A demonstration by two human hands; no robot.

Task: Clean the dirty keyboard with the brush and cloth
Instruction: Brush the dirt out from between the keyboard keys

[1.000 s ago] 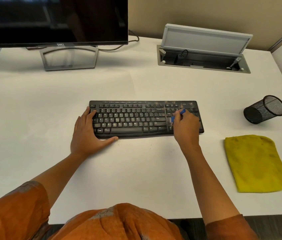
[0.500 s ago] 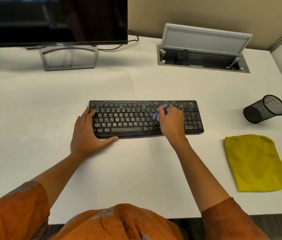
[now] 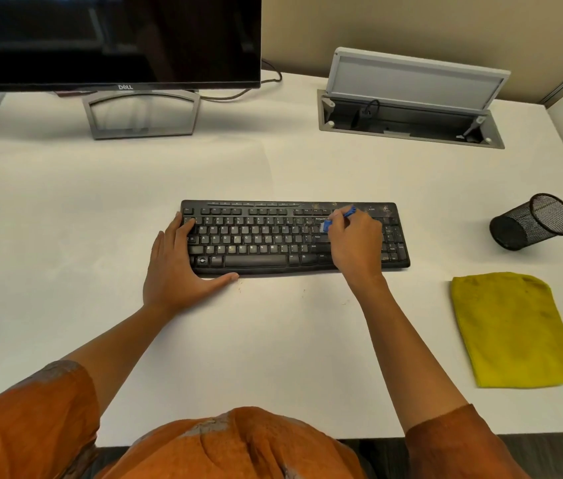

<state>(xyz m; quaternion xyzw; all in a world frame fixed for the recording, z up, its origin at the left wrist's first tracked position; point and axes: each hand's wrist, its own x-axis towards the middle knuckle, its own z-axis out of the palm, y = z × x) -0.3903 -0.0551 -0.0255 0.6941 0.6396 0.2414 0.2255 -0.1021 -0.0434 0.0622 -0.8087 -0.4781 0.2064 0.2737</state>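
here we log our right hand (image 3: 356, 243) gripping the blue brush (image 3: 337, 219) on the black keyboard (image 3: 273, 236), left hand (image 3: 176, 271) flat, fingers straight, bracing its left end, yellow cloth (image 3: 511, 330) lying well apart.

Keyboard (image 3: 273, 236) mid-desk (image 3: 100, 202), cloth (image 3: 511, 330) right, monitor (image 3: 111, 39) behind left.

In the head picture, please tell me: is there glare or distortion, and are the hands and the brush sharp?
Head view: soft, even light with faint shadows; the dark monitor shows dim reflections, no strong glare; wide-angle bending curves the desk edges; the left hand and keyboard are fairly sharp; the small blue brush in the right hand is slightly soft.
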